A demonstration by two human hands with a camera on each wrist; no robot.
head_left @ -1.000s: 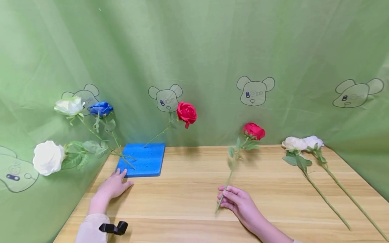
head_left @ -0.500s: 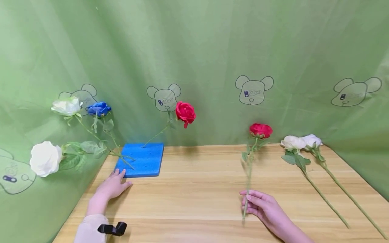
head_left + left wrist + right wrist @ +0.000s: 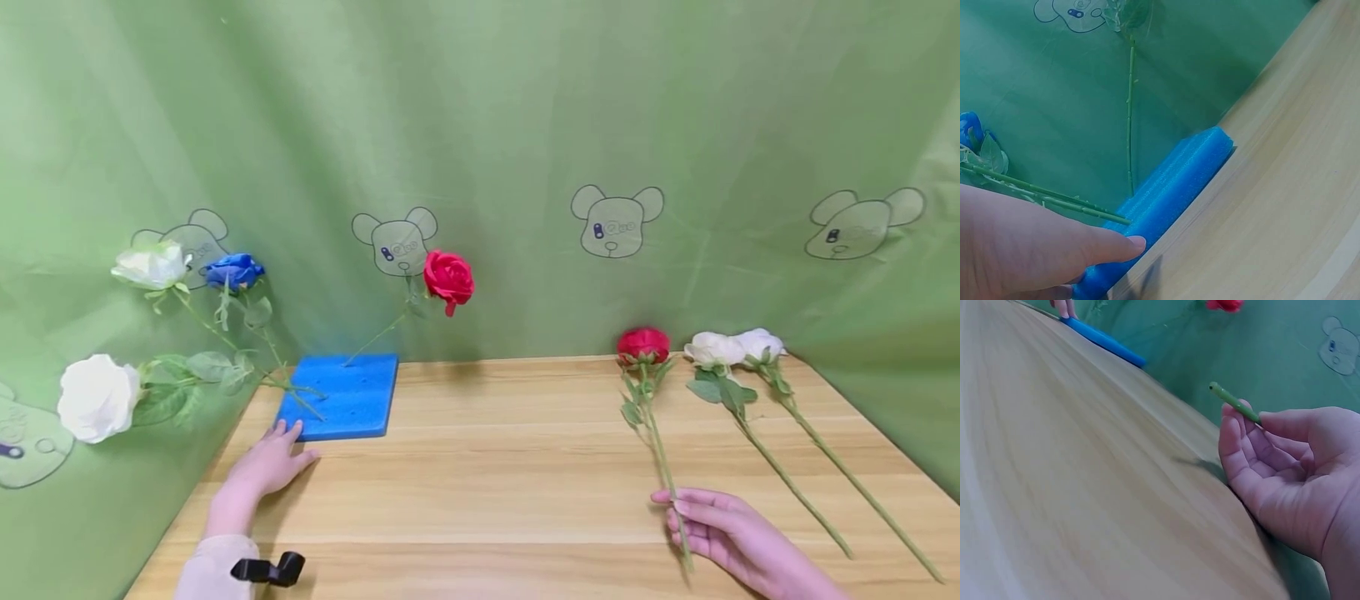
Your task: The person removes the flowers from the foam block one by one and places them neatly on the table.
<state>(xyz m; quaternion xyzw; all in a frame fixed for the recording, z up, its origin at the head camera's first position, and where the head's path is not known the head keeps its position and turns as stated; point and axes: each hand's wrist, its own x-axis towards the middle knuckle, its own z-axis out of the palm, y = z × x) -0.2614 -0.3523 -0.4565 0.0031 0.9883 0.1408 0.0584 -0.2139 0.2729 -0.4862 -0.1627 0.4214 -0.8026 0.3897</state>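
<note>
Between thumb and fingers, my right hand (image 3: 731, 529) pinches a red rose (image 3: 643, 344) low on its green stem, the bloom pointing away toward the curtain. In the right wrist view the cut stem end (image 3: 1225, 395) sticks out past the fingertips. My left hand (image 3: 262, 467) rests with extended fingers on the near left corner of a blue foam board (image 3: 356, 408). Stuck in that board are another red rose (image 3: 448, 279), a blue rose (image 3: 234, 272) and two white roses, one upper (image 3: 152, 265) and one lower (image 3: 99, 398), both leaning left.
Two white flowers, one nearer (image 3: 714, 350) and one farther right (image 3: 761, 343), lie on the wooden table (image 3: 487, 483) at the right, stems toward the front. A green curtain (image 3: 510, 125) printed with bear heads hangs behind the table and along its sides.
My right hand has carried the red rose rightward and lowered it, its bloom now beside the white flowers. The left hand keeps its place on the foam board. The view has shifted slightly.
</note>
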